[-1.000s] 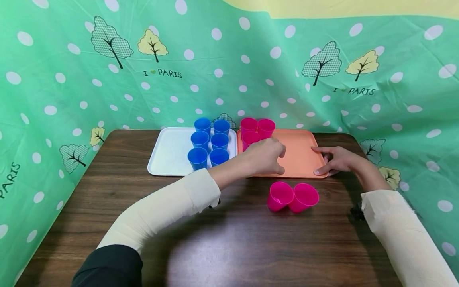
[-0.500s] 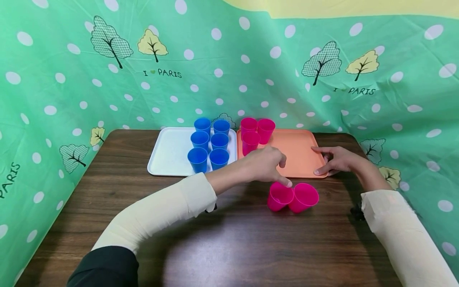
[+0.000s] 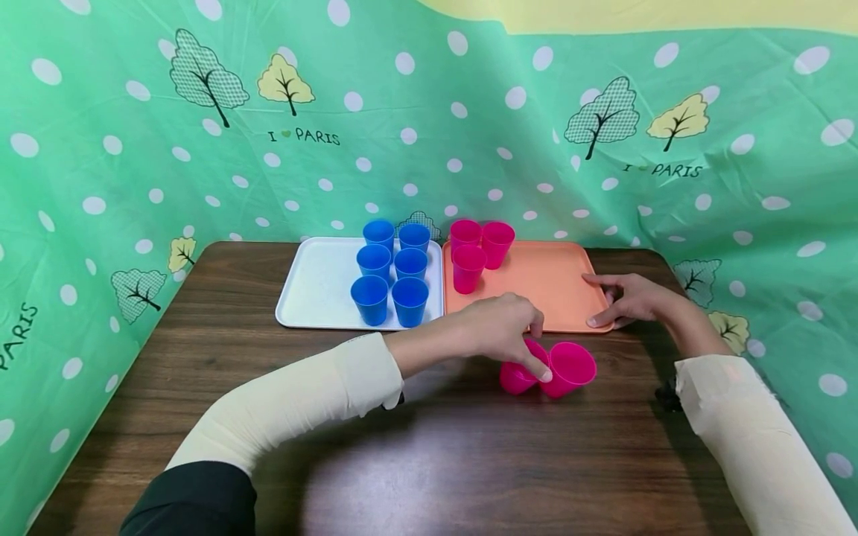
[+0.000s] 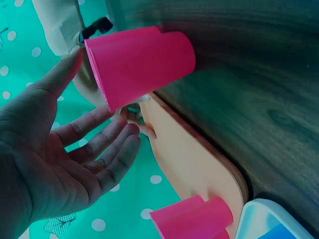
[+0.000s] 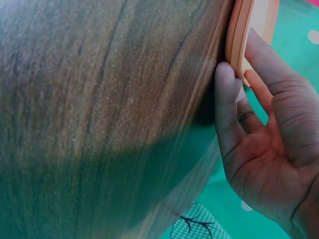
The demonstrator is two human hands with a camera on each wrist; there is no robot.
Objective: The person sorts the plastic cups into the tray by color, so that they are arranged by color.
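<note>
My left hand point(image 3: 499, 327) is at the left one of two pink cups on the table. Its thumb and fingers spread at either side of the rim of that left pink cup point(image 3: 517, 378), with the fingers fairly straight in the left wrist view. The right pink cup point(image 3: 570, 370) stands against it. With thumb and fingers, my right hand point(image 3: 633, 298) holds the near right corner of the orange tray point(image 3: 556, 298). The right wrist view shows the tray's edge point(image 5: 239, 37) between thumb and fingers. Three pink cups point(image 3: 468, 269) stand at the tray's left side.
To the left, a white tray point(image 3: 315, 286) bears several blue cups point(image 3: 370, 299) in two columns along its right side. Both trays lie side by side at the back of the brown wooden table point(image 3: 469, 461). A green dotted cloth point(image 3: 429, 97) hangs behind.
My left hand has moved from over the orange tray toward me, down to the left pink cup on the table. My right hand and the cups have stayed in place.
</note>
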